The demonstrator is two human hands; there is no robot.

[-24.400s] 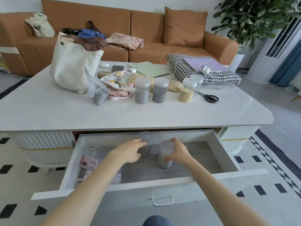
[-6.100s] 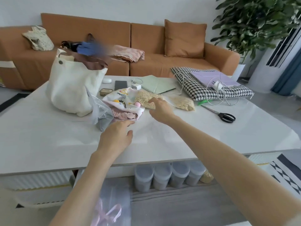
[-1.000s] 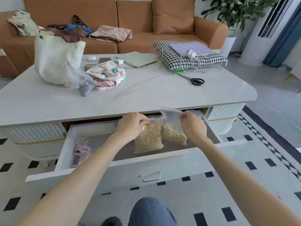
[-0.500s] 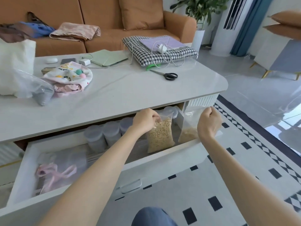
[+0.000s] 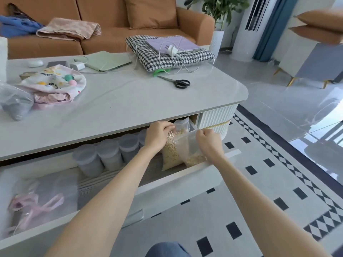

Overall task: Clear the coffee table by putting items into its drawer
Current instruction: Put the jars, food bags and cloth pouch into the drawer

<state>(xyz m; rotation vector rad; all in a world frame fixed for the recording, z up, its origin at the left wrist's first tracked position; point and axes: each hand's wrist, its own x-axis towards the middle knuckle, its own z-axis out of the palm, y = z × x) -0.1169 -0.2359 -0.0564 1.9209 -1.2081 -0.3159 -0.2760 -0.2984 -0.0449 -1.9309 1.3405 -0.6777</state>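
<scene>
The white coffee table (image 5: pixel 130 106) has its drawer (image 5: pixel 172 180) pulled open. My left hand (image 5: pixel 157 134) pinches the top of a clear bag of oats (image 5: pixel 172 153) standing at the drawer's right end. My right hand (image 5: pixel 207 140) grips the top of a second clear bag of grain (image 5: pixel 193 154) just in front of it, against the drawer's front wall. Several lidded plastic jars (image 5: pixel 109 154) stand in a row along the drawer's back. A clear bag with pink items (image 5: pixel 37 203) lies at the drawer's left end.
On the table lie black scissors (image 5: pixel 178 82), a houndstooth cushion (image 5: pixel 167 52) with a purple tablet and charger cable, a green tablet (image 5: pixel 105 61), a printed fabric pouch (image 5: pixel 55 82) and a clear bag of grey grains (image 5: pixel 14 104). An orange sofa (image 5: pixel 111 21) stands behind.
Both bags have sunk lower into the drawer's right end, and my hands have come closer together. The view has shifted further right.
</scene>
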